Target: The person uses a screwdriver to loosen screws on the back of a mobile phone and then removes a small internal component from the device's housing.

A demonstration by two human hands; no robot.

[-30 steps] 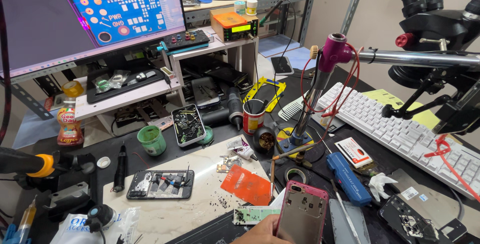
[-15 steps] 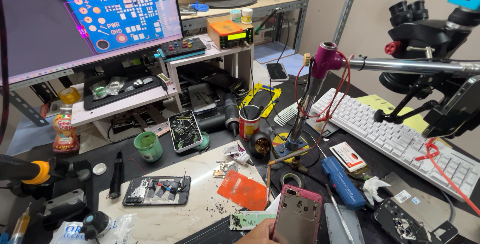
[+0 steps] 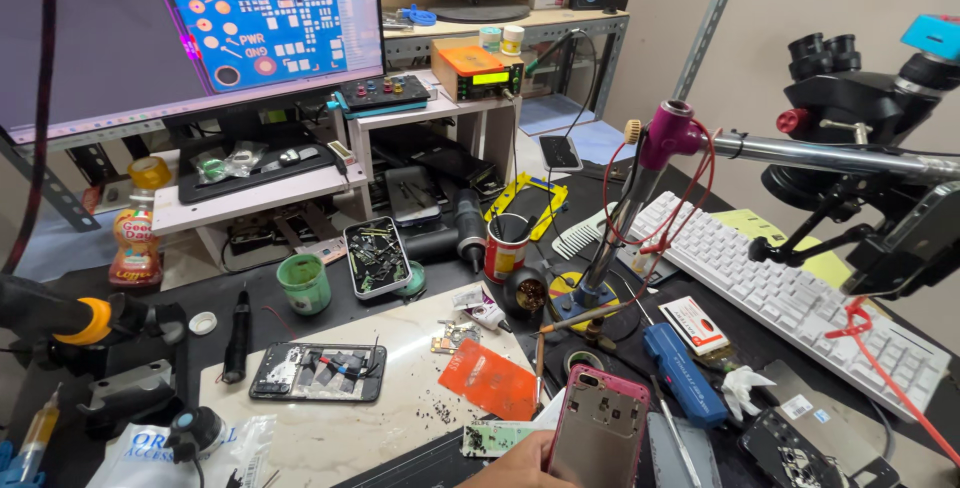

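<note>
My left hand [image 3: 510, 466] shows only at the bottom edge, its fingers closed on the left side of a pink phone housing [image 3: 600, 433] held upright with its bare metal inside facing me. The housing hovers over the work mat [image 3: 340, 428], just right of an orange card [image 3: 488, 380] and above a small green circuit board [image 3: 492, 438]. An opened phone [image 3: 318, 371] lies flat on the mat further left. My right hand is out of the picture.
A blue tool [image 3: 683, 373] lies to the right, before a white keyboard [image 3: 790, 293]. A microscope [image 3: 860, 98] on a boom arm overhangs the right side. A green cup [image 3: 304, 283], red can [image 3: 505, 246], parts tray [image 3: 375, 256] and monitor [image 3: 200, 28] stand behind.
My view has shifted slightly left and down over the bench. The pink housing stays in my hand at about the same spot.
</note>
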